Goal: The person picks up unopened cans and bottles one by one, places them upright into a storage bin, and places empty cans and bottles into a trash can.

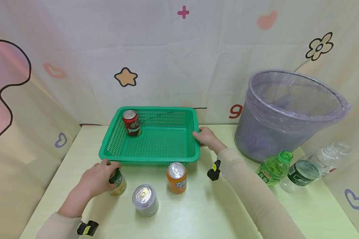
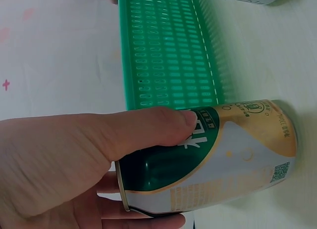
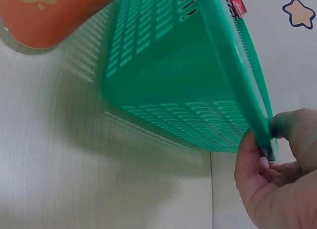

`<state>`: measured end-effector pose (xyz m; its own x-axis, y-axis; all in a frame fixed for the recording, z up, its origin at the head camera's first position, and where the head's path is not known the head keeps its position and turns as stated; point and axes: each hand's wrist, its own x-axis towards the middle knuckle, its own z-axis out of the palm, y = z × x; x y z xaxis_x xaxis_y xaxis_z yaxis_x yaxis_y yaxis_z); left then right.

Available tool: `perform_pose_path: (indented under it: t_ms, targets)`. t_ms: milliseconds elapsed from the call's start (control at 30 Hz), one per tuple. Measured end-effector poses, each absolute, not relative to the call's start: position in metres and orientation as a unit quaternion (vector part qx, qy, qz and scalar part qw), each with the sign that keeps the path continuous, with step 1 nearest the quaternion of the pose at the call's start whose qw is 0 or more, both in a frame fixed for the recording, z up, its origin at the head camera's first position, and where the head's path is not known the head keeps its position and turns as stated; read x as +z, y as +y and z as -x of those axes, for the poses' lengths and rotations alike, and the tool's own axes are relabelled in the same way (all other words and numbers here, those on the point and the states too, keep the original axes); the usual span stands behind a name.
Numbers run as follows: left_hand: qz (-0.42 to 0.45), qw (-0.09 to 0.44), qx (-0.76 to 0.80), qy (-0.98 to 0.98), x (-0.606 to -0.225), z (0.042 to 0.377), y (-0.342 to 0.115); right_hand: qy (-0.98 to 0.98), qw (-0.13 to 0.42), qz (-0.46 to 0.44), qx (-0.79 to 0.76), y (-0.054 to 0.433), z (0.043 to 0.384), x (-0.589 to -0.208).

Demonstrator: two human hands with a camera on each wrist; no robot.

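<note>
Table [image 1: 203,209]: green basket [image 1: 149,159] near back edge; its right rim lies at the left of the right hand [image 1: 209,137], pinched between thumb and fingers. Left hand [image 1: 97,177], toward table's left edge, clamped round green-and-gold can [image 1: 118,186]; can lies at this hand's right, thumb across its side, near the basket's front-left corner. Red can [image 1: 132,125] inside basket, left end.

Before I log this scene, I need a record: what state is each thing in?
Basket, holding red can
Red can, upright
Gold can, held
Left hand, gripping gold can
Right hand, gripping basket rim
White can, upright, unheld
Orange can, upright, unheld
Bin, upright, lined
Green bottle, upright
Clear bottles, upright
</note>
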<state>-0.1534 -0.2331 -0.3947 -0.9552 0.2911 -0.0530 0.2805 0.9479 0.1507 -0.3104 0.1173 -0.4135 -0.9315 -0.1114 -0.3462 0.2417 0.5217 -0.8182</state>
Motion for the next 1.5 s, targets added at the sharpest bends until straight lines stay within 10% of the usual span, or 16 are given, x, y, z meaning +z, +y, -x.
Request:
perform_pose_path:
  t_ms: [1500]
  targets:
    - [-0.201,-0.002,0.079,0.976,-0.3935,0.1492,-0.2382,0.856,0.175,-0.036,-0.484,0.1179,0.3133,-0.4180]
